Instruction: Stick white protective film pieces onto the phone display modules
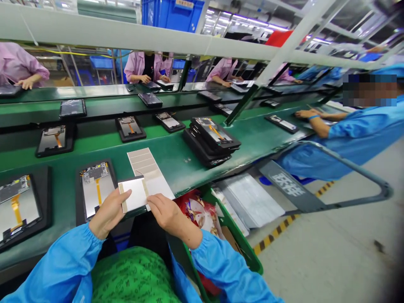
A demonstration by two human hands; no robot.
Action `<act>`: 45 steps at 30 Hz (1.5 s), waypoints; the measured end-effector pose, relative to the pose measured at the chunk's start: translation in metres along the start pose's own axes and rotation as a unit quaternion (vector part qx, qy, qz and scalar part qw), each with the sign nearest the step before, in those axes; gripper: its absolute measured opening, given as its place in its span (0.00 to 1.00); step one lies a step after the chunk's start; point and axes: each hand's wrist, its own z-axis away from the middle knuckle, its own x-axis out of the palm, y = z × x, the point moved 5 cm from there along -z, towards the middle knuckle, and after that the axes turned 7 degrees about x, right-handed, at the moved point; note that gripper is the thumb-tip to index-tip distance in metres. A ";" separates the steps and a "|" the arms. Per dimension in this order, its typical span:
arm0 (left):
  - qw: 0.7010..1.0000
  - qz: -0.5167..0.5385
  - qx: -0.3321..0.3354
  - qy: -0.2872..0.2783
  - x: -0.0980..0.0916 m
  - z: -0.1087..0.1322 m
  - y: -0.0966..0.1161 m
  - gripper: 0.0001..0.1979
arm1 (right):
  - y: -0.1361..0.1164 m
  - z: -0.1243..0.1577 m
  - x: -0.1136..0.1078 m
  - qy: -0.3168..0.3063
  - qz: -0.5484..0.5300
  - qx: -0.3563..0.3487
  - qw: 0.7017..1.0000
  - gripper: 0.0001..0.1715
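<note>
A flat white battery (134, 194) with a dark top edge and a thin wire is in my left hand (109, 212), the thumb lying across its left side. Tan adhesive strips (145, 188) run along its left and right edges. The fingers of my right hand (166, 212) pinch at the right-hand strip; their exact hold is partly hidden. Behind the battery, a sheet of adhesive strips (150, 166) lies on the bench. To the left sits an opened tablet (91, 189) on a black tray, its circuit board and orange ribbon cable showing.
Another opened tablet (19, 206) lies far left. A stack of tablets in black trays (211, 141) stands right of the sheet. More tablets ride the green conveyor (94, 132). Below right are a green crate (252, 256) and a trolley handle (347, 206). A co-worker (353, 130) sits right.
</note>
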 end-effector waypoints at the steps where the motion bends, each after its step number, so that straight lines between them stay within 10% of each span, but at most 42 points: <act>1: 1.000 -0.003 0.003 -0.010 0.004 0.000 0.000 0.26 | 0.002 0.001 0.000 -0.003 -0.003 0.004 1.000 0.11; 12: 0.999 -0.026 -0.028 -0.020 0.016 -0.011 -0.014 0.25 | 0.026 0.025 0.007 0.003 -0.183 0.148 0.972 0.10; 24: 1.000 -0.010 -0.004 -0.019 0.021 -0.013 -0.021 0.30 | 0.026 0.022 0.005 0.028 -0.138 0.179 0.974 0.10; 36: 0.998 0.036 -0.044 -0.024 0.015 -0.006 -0.025 0.29 | 0.116 0.085 -0.016 0.282 -0.169 0.609 0.722 0.06; 38: 0.996 0.068 -0.054 -0.008 0.014 -0.008 -0.026 0.27 | 0.103 0.076 -0.024 0.285 -0.128 0.562 0.766 0.06; 42: 0.990 0.128 -0.052 -0.025 0.022 -0.013 -0.030 0.22 | 0.028 0.023 -0.014 0.130 -0.135 0.274 0.943 0.13; 45: 0.989 0.140 -0.033 -0.035 0.026 -0.013 -0.031 0.19 | -0.010 0.000 -0.004 0.025 -0.140 0.147 0.979 0.15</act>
